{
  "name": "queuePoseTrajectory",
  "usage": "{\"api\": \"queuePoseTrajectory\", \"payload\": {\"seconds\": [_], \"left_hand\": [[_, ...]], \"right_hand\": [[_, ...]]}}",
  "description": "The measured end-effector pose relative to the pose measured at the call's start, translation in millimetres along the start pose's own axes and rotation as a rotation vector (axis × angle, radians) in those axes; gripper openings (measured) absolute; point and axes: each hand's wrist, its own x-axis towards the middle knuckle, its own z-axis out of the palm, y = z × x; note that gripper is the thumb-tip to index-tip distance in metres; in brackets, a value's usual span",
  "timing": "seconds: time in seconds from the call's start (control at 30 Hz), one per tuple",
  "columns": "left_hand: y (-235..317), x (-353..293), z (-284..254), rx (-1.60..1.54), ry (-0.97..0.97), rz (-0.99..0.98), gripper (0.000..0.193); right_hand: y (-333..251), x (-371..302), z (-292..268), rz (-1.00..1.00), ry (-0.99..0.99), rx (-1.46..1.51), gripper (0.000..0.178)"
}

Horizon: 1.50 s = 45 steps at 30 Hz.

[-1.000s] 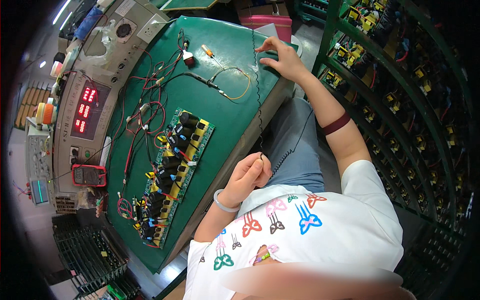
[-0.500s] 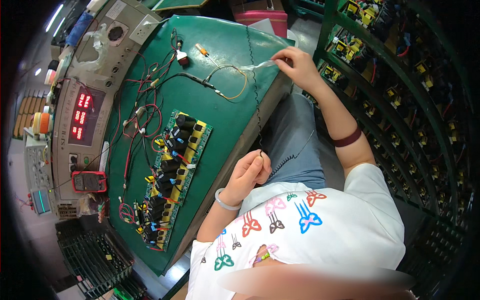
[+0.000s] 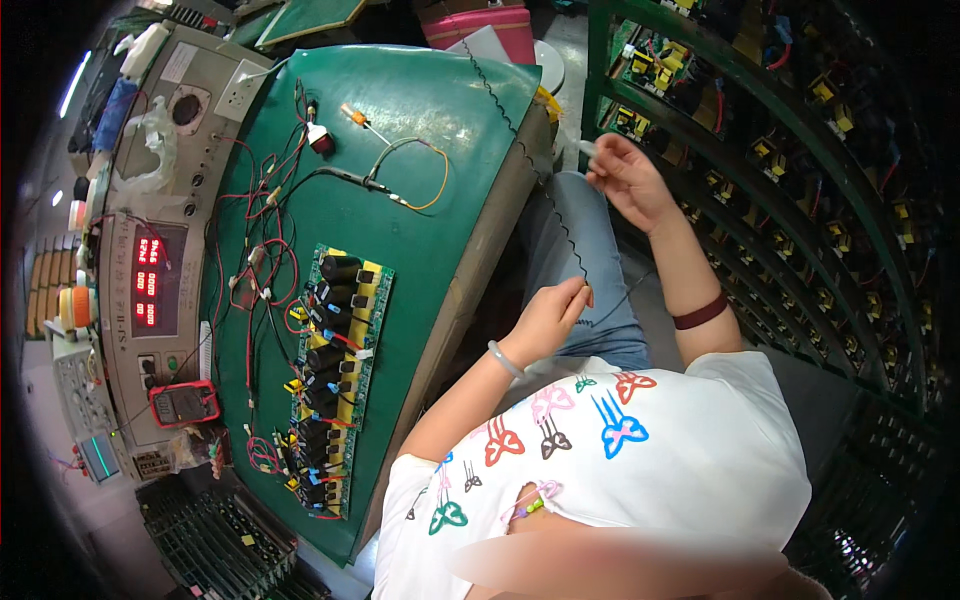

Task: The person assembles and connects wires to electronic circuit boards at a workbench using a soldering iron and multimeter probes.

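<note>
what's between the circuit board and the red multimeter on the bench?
Head view: between the circuit board and the red multimeter runs bare green mat, crossed by thin red wires.

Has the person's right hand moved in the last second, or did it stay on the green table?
Yes. The right hand has come off the green table toward the rack of parts, and now sits past the table's edge, above the lap.

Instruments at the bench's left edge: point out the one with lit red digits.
The grey panel meter: its dark window shows glowing red digits. The small red-cased multimeter below it has a dull grey screen.
</note>
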Motion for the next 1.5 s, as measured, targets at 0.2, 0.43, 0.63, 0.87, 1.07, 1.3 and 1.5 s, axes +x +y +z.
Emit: {"api": "queuePoseTrajectory", "payload": {"seconds": [0.2, 0.43, 0.63, 0.87, 1.07, 1.3, 1.5], "left_hand": [[14, 28, 24, 0.281, 0.038, 0.18, 0.012], [-14, 17, 11, 0.427, -0.013, 0.12, 0.011], [-1, 20, 7, 0.402, 0.016, 0.129, 0.011], [-6, 19, -3, 0.34, 0.075, 0.098, 0.015], [-28, -31, -15, 0.252, 0.09, -0.022, 0.019], [-54, -93, -29, -0.043, 0.317, -0.29, 0.026], [-58, -80, -33, -0.18, 0.343, -0.204, 0.031]], "right_hand": [[5, 22, 16, 0.024, -0.315, -0.018, 0.012], [-15, 26, 32, 0.114, -0.123, -0.197, 0.013], [-6, 47, 39, 0.127, -0.242, -0.018, 0.011], [20, 34, 8, -0.075, -0.042, 0.1, 0.011], [70, -17, 1, 0.118, 0.069, 0.107, 0.011], [112, -15, 36, 0.096, -0.09, 0.222, 0.013], [120, -2, 37, 0.09, -0.002, 0.337, 0.009]]}}
